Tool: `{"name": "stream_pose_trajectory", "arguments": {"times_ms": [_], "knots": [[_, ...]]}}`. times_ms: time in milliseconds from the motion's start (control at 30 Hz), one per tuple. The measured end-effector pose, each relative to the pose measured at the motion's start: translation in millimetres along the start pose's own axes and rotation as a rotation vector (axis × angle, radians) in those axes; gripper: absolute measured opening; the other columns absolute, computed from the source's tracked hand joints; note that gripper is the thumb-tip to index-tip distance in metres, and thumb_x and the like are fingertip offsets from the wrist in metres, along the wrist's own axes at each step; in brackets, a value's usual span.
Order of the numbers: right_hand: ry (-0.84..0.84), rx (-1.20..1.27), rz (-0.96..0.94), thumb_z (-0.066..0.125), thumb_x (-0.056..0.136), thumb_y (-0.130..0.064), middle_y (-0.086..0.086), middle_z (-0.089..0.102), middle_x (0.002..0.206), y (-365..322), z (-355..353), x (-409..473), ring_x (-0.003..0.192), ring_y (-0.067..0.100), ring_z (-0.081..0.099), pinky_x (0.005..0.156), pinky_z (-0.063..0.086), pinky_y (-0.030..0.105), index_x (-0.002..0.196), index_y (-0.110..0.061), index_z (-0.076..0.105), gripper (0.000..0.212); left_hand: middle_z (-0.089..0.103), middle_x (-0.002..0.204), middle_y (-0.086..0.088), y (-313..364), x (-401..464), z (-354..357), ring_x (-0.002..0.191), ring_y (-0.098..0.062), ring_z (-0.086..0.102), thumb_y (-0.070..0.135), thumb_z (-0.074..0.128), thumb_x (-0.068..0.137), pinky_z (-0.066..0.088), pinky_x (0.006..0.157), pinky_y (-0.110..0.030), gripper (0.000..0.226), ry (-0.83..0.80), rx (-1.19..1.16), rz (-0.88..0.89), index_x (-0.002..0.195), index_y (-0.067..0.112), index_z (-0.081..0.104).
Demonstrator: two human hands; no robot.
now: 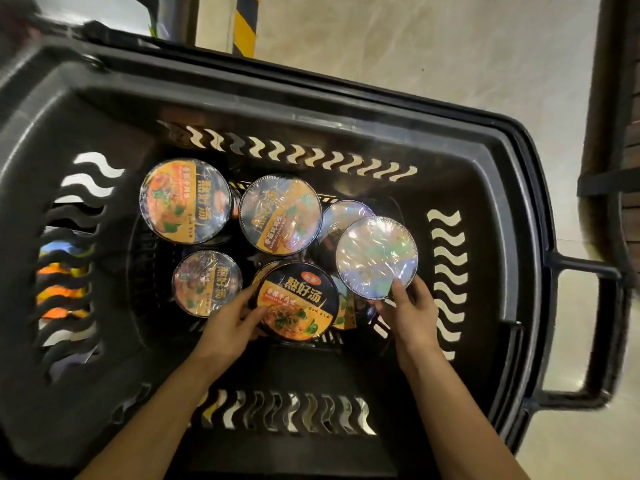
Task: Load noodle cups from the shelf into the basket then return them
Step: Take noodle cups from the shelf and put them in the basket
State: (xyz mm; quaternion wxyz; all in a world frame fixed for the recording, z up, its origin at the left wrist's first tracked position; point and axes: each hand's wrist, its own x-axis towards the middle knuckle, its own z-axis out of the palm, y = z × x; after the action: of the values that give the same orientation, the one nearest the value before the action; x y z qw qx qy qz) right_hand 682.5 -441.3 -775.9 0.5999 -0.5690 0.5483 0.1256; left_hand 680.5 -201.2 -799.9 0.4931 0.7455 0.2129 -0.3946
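A black plastic basket (485, 174) fills the view, seen from above, with several foil-lidded noodle cups inside. My left hand (230, 323) grips the near middle cup (298, 301), thumb on its orange and black lid. My right hand (410, 311) holds the rim of a cup (375, 256) at the right, whose lid glares white. More cups stand at the back left (185, 200), the back middle (280, 213) and the near left (206, 282). Another cup (343, 216) is partly hidden behind the glaring one.
The basket's handle (602, 327) sticks out on the right. A pale floor (415, 57) lies beyond, with a yellow and black striped post (246, 22) at the top. A dark shelf upright (609, 116) runs along the right edge. Coloured packets (59, 271) show through the left wall's slots.
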Motion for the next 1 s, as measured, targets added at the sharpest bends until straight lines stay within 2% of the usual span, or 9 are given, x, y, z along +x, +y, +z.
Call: {"name": "stream_pose_trajectory", "arguments": {"times_ms": [67, 167, 267, 400, 500, 600, 700, 867, 1000], "knots": [[-0.039, -0.009, -0.011, 0.048, 0.097, -0.014, 0.005, 0.064, 0.115, -9.1, 3.7, 4.4, 0.103, 0.027, 0.065, 0.071, 0.058, 0.025, 0.130, -0.018, 0.051, 0.034, 0.065, 0.099, -0.003, 2.4, -2.2, 1.0, 0.086, -0.017, 0.065, 0.013, 0.053, 0.092, 0.056, 0.076, -0.034, 0.044, -0.008, 0.060, 0.054, 0.136, 0.015, 0.044], [-0.072, -0.108, -0.081, 0.046, 0.098, -0.011, 0.003, 0.063, 0.109, -25.3, 15.1, 17.4, 0.096, 0.021, 0.066, 0.079, 0.057, 0.033, 0.132, -0.016, 0.050, 0.035, 0.062, 0.094, 0.003, 9.8, -3.4, 10.2, 0.082, -0.009, 0.061, 0.016, 0.054, 0.092, 0.049, 0.070, -0.016, 0.046, -0.017, 0.188, 0.142, 0.136, 0.020, 0.043], [-0.098, -0.242, -0.123, 0.046, 0.098, -0.013, 0.008, 0.061, 0.117, -35.2, 25.4, 32.5, 0.091, 0.020, 0.066, 0.081, 0.057, 0.038, 0.136, -0.016, 0.045, 0.038, 0.065, 0.099, -0.002, 18.7, -0.6, 24.2, 0.088, -0.014, 0.062, 0.021, 0.053, 0.093, 0.045, 0.077, -0.021, 0.048, -0.060, 0.273, 0.201, 0.139, 0.025, 0.040], [-0.089, -0.403, -0.115, 0.049, 0.094, -0.021, 0.007, 0.060, 0.122, -33.1, 26.4, 48.4, 0.106, 0.028, 0.062, 0.093, 0.050, 0.049, 0.134, -0.020, 0.047, 0.040, 0.064, 0.107, -0.003, 29.1, 2.4, 48.1, 0.096, -0.018, 0.062, 0.026, 0.052, 0.093, 0.046, 0.082, -0.025, 0.047, -0.138, 0.262, 0.297, 0.138, 0.020, 0.040], [-0.115, -0.531, -0.160, 0.052, 0.093, -0.025, 0.007, 0.064, 0.119, -34.0, 20.5, 51.9, 0.108, 0.026, 0.061, 0.097, 0.047, 0.049, 0.133, -0.018, 0.050, 0.041, 0.067, 0.092, -0.008, 30.9, 9.5, 67.8, 0.080, -0.018, 0.064, 0.021, 0.051, 0.095, 0.050, 0.083, -0.028, 0.047, -0.148, 0.287, 0.222, 0.140, 0.024, 0.036], [-0.137, -0.540, -0.141, 0.050, 0.095, -0.022, 0.006, 0.067, 0.114, -39.7, 17.2, 49.8, 0.099, 0.023, 0.065, 0.094, 0.050, 0.047, 0.134, -0.017, 0.050, 0.039, 0.067, 0.095, -0.017, 31.7, 15.5, 82.7, 0.071, -0.019, 0.064, 0.019, 0.049, 0.095, 0.051, 0.081, -0.028, 0.047, -0.125, 0.278, 0.135, 0.141, 0.020, 0.036], [-0.158, -0.576, -0.160, 0.052, 0.094, -0.026, 0.005, 0.066, 0.116, -39.0, 16.1, 50.4, 0.100, 0.022, 0.065, 0.095, 0.049, 0.048, 0.135, -0.019, 0.048, 0.041, 0.068, 0.096, -0.017, 34.2, 14.5, 87.3, 0.067, -0.013, 0.059, 0.020, 0.046, 0.096, 0.047, 0.077, -0.023, 0.046, -0.102, 0.291, 0.127, 0.141, 0.020, 0.036], [-0.163, -0.649, -0.160, 0.054, 0.093, -0.029, 0.007, 0.060, 0.127, -49.9, 12.9, 36.1, 0.111, 0.024, 0.060, 0.097, 0.048, 0.045, 0.137, -0.016, 0.042, 0.047, 0.063, 0.114, -0.014, 45.4, 3.9, 81.6, 0.104, -0.028, 0.060, 0.027, 0.046, 0.096, 0.047, 0.089, -0.035, 0.048, -0.078, 0.438, 0.101, 0.141, 0.017, 0.035], [-0.160, -0.912, -0.284, 0.057, 0.093, -0.028, 0.010, 0.056, 0.129, -69.1, 4.9, 1.1, 0.114, 0.026, 0.055, 0.092, 0.045, 0.034, 0.138, -0.012, 0.039, 0.051, 0.055, 0.127, -0.006, 76.2, -17.3, 59.7, 0.114, -0.023, 0.053, 0.027, 0.045, 0.096, 0.044, 0.087, -0.034, 0.042, -0.020, 0.625, 0.171, 0.137, 0.018, 0.039]]}}
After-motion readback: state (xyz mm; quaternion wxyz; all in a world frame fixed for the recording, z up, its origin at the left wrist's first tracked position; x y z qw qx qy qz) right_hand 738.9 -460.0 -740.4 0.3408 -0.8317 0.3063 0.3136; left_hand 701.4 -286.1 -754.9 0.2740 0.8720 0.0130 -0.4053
